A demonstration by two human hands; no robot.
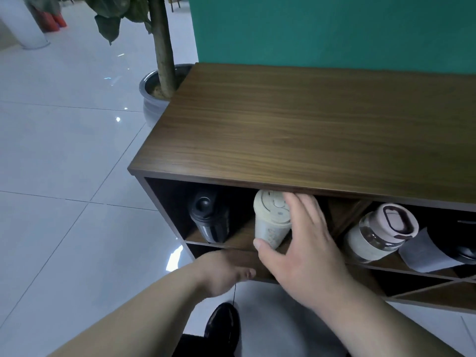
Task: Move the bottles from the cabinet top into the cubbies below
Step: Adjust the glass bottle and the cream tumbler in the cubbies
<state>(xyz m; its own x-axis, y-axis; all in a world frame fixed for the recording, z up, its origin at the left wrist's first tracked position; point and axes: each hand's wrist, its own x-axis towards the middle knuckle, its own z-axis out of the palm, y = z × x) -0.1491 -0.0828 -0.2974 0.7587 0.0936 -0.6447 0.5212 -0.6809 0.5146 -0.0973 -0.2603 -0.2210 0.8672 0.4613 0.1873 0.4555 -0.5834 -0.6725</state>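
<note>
Pale glossy floor tiles (64, 176) lie nearest, under a black shoe (222, 325). Above it the left hand (224, 274) hangs by the cabinet's lower edge, fingers loosely curled, holding nothing visible. Right hand (301, 240) spreads around the cream bottle (270, 222) in the left cubby, thumb and fingers touching it. Beside stands a black bottle (208, 220); a pink-lidded bottle (381, 230) occupies the next cubby. Farther, the wooden cabinet top (309, 124) meets a teal wall (334, 29).

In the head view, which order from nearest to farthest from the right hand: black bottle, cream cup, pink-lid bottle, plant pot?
1. cream cup: touching the right hand, left cubby.
2. black bottle: same cubby, further left.
3. pink-lid bottle: right cubby; too close to rank against the black one.
4. plant pot: floor, beyond the cabinet.
</note>
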